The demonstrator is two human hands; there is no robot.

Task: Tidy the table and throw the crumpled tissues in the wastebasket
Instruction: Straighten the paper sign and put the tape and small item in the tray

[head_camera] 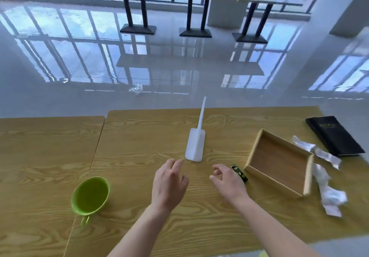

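Head view: crumpled white tissues [332, 196]

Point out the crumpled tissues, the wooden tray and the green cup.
crumpled tissues [331, 196]: head view, middle of the wad.
wooden tray [279, 163]: head view, bare inner floor.
green cup [90, 193]: head view, inner wall.

Honestly, nothing here is readable. The black book [335, 137] out at 2 o'clock on the table [139, 137] has gold lettering on its cover, but it's a smear. The little green pack [239, 173] at 3 o'clock of the right hand [227, 180] has white print, also too blurry.
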